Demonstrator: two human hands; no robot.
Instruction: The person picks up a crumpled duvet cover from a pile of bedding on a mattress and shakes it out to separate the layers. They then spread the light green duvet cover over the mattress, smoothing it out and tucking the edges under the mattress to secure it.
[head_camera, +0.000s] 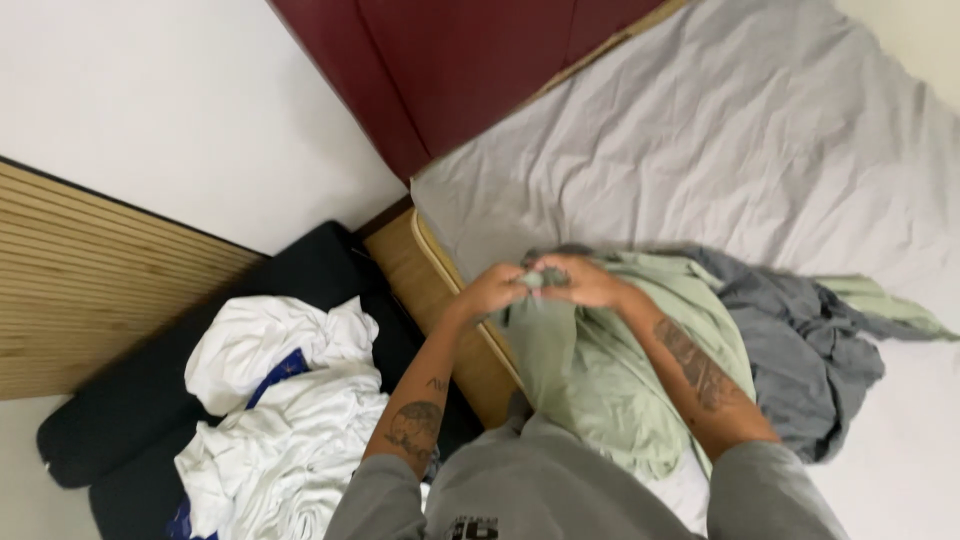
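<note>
I see both hands meeting at the top edge of a pale green garment (590, 370), right over the corner of the bed. My left hand (492, 290) is closed in a pinch on the bunched fabric, and my right hand (585, 282) is curled shut on the same edge just beside it, knuckles nearly touching. From that grip the green cloth hangs straight down toward my body, so its long axis runs from the hands back to my lap, with the rest spreading right across the grey sheet (720, 130). A darker grey garment (800, 340) lies rumpled just right of it, nearer my right arm. A heap of white clothes (280, 400) sits well apart on the left, on a dark cushion (130, 410).
</note>
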